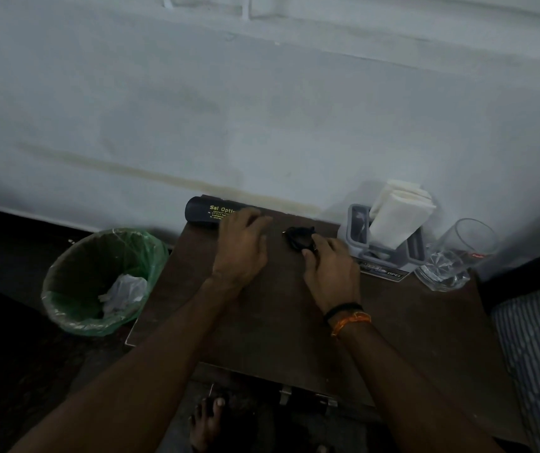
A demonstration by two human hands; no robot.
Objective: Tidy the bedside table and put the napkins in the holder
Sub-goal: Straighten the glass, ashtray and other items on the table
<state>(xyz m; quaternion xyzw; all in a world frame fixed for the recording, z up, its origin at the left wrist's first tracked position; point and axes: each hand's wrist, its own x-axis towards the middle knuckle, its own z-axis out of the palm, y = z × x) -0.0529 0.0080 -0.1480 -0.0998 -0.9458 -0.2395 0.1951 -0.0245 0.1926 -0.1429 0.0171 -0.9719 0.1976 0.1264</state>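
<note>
White folded paper napkins (pixel 399 212) stand upright in the grey plastic holder (pixel 358 228) at the back right of the dark brown wooden table (pixel 278 315). Just left of it, the right hand (pixel 330 269) pinches a small black crumpled object (pixel 299 238). The left hand (pixel 242 246) rests with relaxed fingers by a black cylindrical case (pixel 210 212). A clear drinking glass (pixel 454 256) sits right of the holder; a green-lined bin (pixel 99 279) stands on the floor.

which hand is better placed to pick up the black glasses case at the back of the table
Left. The left hand already rests against the glasses case, while the right hand is busy gripping a small black object.
</note>
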